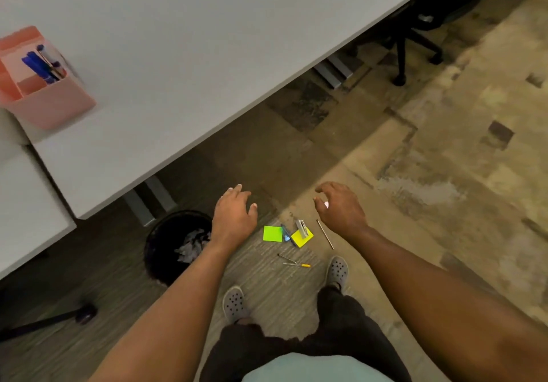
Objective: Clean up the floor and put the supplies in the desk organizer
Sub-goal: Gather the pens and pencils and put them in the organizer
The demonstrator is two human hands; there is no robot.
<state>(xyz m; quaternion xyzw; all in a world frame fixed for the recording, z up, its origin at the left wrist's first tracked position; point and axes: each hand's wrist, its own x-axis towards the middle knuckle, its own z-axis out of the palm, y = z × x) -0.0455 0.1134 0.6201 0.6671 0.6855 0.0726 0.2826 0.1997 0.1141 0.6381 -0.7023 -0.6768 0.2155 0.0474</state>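
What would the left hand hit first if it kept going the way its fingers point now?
Probably bare carpet under the desk edge. The left hand is open, its fingers pointing up-frame, away from the green sticky pad and beside the bin. Depth is unclear from one view.

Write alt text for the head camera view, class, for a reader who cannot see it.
A standing person holds both empty hands, left hand and right hand, above supplies scattered on the carpet: a green sticky pad, a yellow sticky pad, a stapler and pens. A black bin stands by a grey desk bearing a pink organizer.
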